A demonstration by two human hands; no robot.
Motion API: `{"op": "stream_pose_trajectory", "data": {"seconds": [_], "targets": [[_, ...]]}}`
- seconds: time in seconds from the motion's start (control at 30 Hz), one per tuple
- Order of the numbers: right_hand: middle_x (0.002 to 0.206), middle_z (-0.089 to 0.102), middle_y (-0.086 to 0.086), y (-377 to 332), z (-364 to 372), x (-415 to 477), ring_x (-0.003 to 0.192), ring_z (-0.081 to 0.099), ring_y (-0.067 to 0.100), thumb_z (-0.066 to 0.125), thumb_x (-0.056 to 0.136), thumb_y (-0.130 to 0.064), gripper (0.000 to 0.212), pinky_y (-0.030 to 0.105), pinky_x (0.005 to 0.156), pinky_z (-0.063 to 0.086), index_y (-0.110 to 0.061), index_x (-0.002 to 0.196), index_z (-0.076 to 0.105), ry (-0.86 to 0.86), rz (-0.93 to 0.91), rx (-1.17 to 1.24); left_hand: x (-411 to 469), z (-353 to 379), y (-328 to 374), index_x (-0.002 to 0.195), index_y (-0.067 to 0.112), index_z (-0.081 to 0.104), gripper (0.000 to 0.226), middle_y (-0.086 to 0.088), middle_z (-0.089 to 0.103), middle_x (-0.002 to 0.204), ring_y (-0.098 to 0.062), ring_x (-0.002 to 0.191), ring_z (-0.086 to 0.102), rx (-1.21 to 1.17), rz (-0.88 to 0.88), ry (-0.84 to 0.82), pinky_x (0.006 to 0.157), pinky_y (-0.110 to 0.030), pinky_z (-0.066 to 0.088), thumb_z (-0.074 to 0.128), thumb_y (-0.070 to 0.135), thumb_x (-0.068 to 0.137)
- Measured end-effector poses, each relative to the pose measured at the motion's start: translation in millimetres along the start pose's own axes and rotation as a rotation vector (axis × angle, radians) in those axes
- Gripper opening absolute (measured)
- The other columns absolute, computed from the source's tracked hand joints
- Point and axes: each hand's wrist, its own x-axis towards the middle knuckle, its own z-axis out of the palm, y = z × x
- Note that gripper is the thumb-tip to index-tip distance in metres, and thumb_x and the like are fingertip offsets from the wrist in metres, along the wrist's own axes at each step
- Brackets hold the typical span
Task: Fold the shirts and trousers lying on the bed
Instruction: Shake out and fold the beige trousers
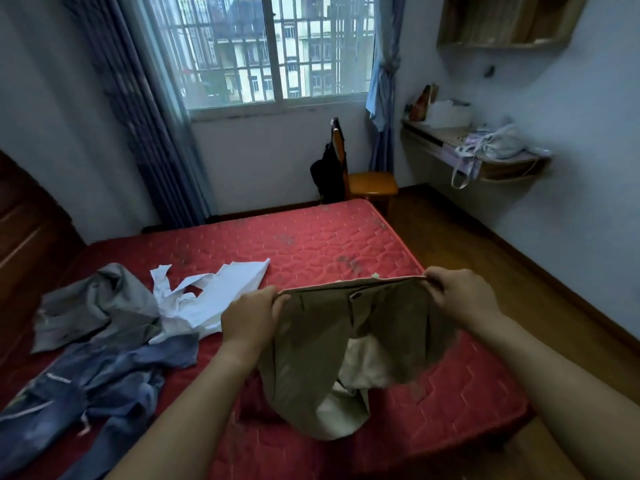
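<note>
Trousers [311, 344] are held up over the near-R part of the bed [311, 244], waistband stretched taut btwn both hands, legs hanging, pale lining shown. L hand [251, 317] grip: waistband's L end is pinched btwn thumb & curled fingers. R hand [460, 292] grip: R end is pinched likewise. Bed is topped w/ a red quilted mattress. On its L side jeans [104, 393] are heaped nearest, a grey garment [93, 303] behind them, a white shirt [214, 292] spread beside it. A chair [372, 184] is set past the bed's far end.
</note>
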Motion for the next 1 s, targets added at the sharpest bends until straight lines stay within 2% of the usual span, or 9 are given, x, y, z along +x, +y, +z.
{"op": "stream_pose_trajectory", "data": {"seconds": [0.17, 0.23, 0.37, 0.47, 0.53, 0.6, 0.7, 0.8, 1.0], "targets": [[0.068, 0.059, -0.010, -6, -53, 31, 0.060, 0.049, 0.000, 0.064, 0.086, -0.025, 0.006, 0.015, 0.052, 0.030, -0.028, 0.086, 0.069, 0.167, -0.040, 0.150, 22, -41, 31, 0.081, 0.015, 0.064, 0.031, -0.008, 0.068, 0.079, -0.027, 0.073, 0.062, -0.086, -0.017, 0.139, 0.056, -0.028, 0.030, 0.048, 0.039, 0.094], [0.073, 0.067, -0.006, -3, -91, 54, 0.062, 0.056, 0.008, 0.066, 0.084, -0.026, 0.007, 0.019, 0.055, 0.033, -0.031, 0.085, 0.070, 0.264, -0.096, 0.116, 47, -69, 45, 0.080, 0.016, 0.064, 0.032, -0.008, 0.067, 0.077, -0.029, 0.072, 0.061, -0.051, 0.030, 0.211, 0.055, -0.029, 0.029, 0.048, 0.041, 0.093], [0.083, 0.071, 0.004, 15, -140, 81, 0.074, 0.063, 0.028, 0.065, 0.084, -0.027, 0.009, 0.027, 0.053, 0.032, -0.030, 0.090, 0.069, 0.437, -0.159, 0.007, 89, -106, 77, 0.088, 0.020, 0.065, 0.030, -0.006, 0.068, 0.082, -0.030, 0.077, 0.062, -0.054, 0.164, 0.254, 0.064, -0.035, 0.049, 0.046, 0.042, 0.094], [0.095, 0.068, 0.011, 38, -134, 71, 0.082, 0.061, 0.031, 0.055, 0.091, -0.027, 0.017, 0.032, 0.060, 0.039, -0.029, 0.106, 0.063, 0.154, -0.112, -0.056, 83, -102, 97, 0.092, 0.019, 0.062, 0.027, -0.005, 0.067, 0.084, -0.028, 0.079, 0.062, -0.025, 0.218, 0.101, 0.068, -0.038, 0.051, 0.046, 0.040, 0.094], [0.095, 0.067, 0.004, 55, -143, 63, 0.077, 0.058, 0.017, 0.054, 0.092, -0.025, 0.016, 0.028, 0.063, 0.038, -0.030, 0.104, 0.063, 0.019, -0.164, 0.030, 77, -104, 105, 0.092, 0.021, 0.062, 0.026, -0.004, 0.067, 0.083, -0.028, 0.080, 0.062, 0.058, 0.234, 0.098, 0.066, -0.035, 0.049, 0.046, 0.042, 0.093], [0.088, 0.065, -0.006, 63, -177, 73, 0.073, 0.054, 0.004, 0.057, 0.091, -0.023, 0.016, 0.024, 0.062, 0.039, -0.036, 0.096, 0.063, -0.004, -0.264, 0.083, 85, -129, 118, 0.086, 0.023, 0.064, 0.027, 0.000, 0.065, 0.075, -0.025, 0.073, 0.062, 0.081, 0.278, 0.151, 0.061, -0.032, 0.047, 0.048, 0.043, 0.093], [0.086, 0.064, -0.007, 61, -257, 108, 0.079, 0.059, 0.009, 0.065, 0.086, -0.023, 0.009, 0.028, 0.067, 0.044, -0.030, 0.092, 0.069, 0.105, -0.348, 0.156, 118, -190, 147, 0.079, 0.024, 0.064, 0.028, 0.002, 0.062, 0.068, -0.023, 0.067, 0.061, 0.174, 0.335, 0.293, 0.055, -0.028, 0.043, 0.050, 0.044, 0.091], [0.080, 0.063, -0.013, 62, -319, 138, 0.076, 0.057, 0.000, 0.070, 0.081, -0.031, 0.010, 0.021, 0.062, 0.041, -0.038, 0.079, 0.063, 0.147, -0.349, 0.261, 149, -237, 176, 0.082, 0.027, 0.067, 0.025, 0.005, 0.065, 0.073, -0.019, 0.067, 0.059, 0.133, 0.297, 0.415, 0.059, -0.031, 0.047, 0.054, 0.047, 0.088], [0.068, 0.055, -0.022, 101, -237, 150, 0.065, 0.051, -0.008, 0.067, 0.084, -0.034, 0.005, 0.009, 0.049, 0.032, -0.033, 0.080, 0.064, -0.038, -0.250, 0.190, 152, -146, 186, 0.082, 0.022, 0.068, 0.028, 0.000, 0.067, 0.082, -0.019, 0.077, 0.061, 0.087, 0.106, 0.105, 0.067, -0.034, 0.051, 0.055, 0.046, 0.089]]}}
